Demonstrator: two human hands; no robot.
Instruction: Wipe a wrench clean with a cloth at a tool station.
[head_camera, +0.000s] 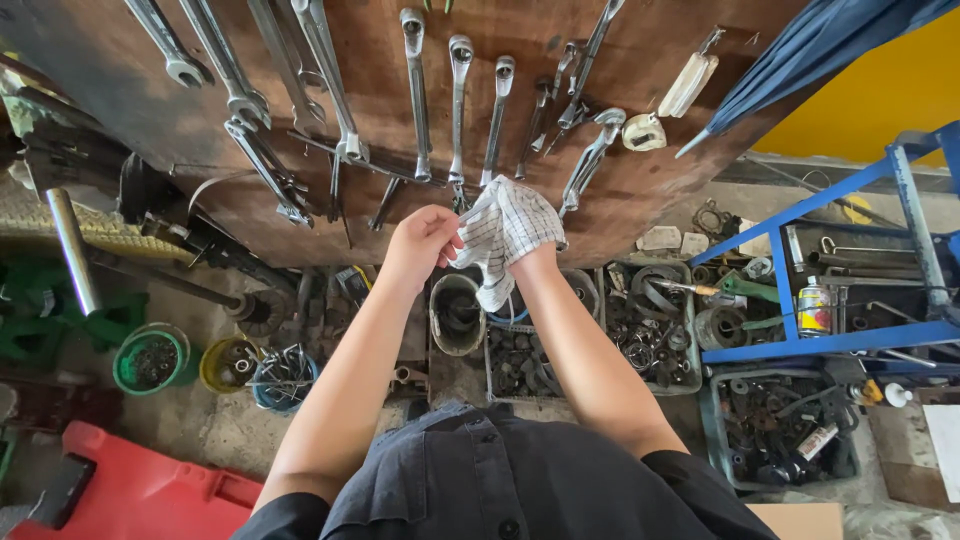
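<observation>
Brown wooden board (660, 190) across the top of view, hung with a row of steel wrenches (415, 90) of mixed lengths. Blue metal rack (800, 345) at right, holding a small can (814, 306) and loose hardware. Red plastic piece (140, 490) at lower left on the concrete floor. Grey crates (690, 385) of dark metal parts below the board; a green tub (150, 358), a yellow tub (226, 364) and a blue tub (282, 380) of small fasteners left of them. Steel rod (72, 250) leaning at far left. Checked white cloth (505, 235) held up in front of the board, just below the wrench ends, draped over the right hand (530, 262); right fingers hidden under the fabric, spread not discernible. Left hand (420, 245) beside it, fingertips closed in a narrow pinch on the cloth's left edge. Hands close together, above a dark round bucket (457, 315).
</observation>
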